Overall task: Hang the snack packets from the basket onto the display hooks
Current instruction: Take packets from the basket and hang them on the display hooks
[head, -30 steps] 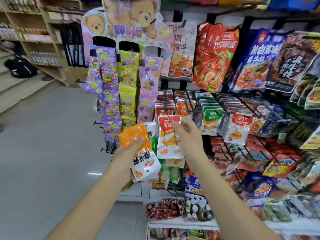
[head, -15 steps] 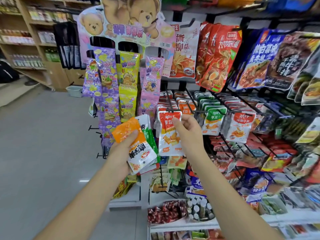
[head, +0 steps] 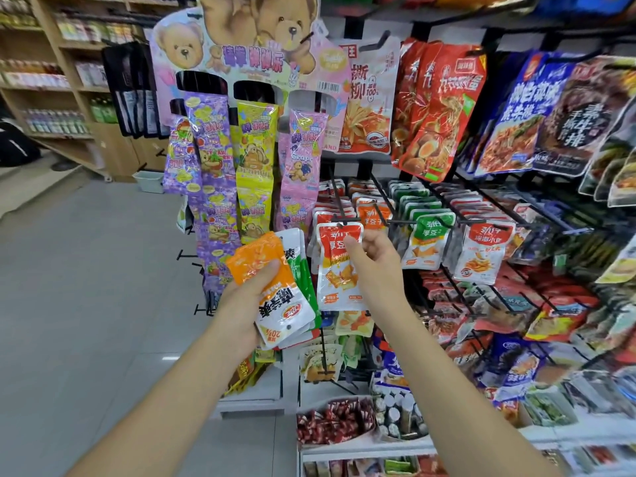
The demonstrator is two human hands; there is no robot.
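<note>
Your left hand (head: pixel 246 299) grasps a fanned stack of spare packets (head: pixel 275 287), orange one on top, with the fingers curled round it. Hold this stack just left of the working packet and clear of it. Your right hand (head: pixel 375 266) pinches the red-topped packet (head: pixel 335 270) near its upper right corner, thumb on the face. The packet's top edge sits at the tip of the black display hook (head: pixel 336 197), just above and left of that hand. Whether the hang hole is over the tip cannot be told. Align hole and tip, hold the packet square to the hook, then slide it back along the wire. Release only once it hangs freely. The basket is out of view.
</note>
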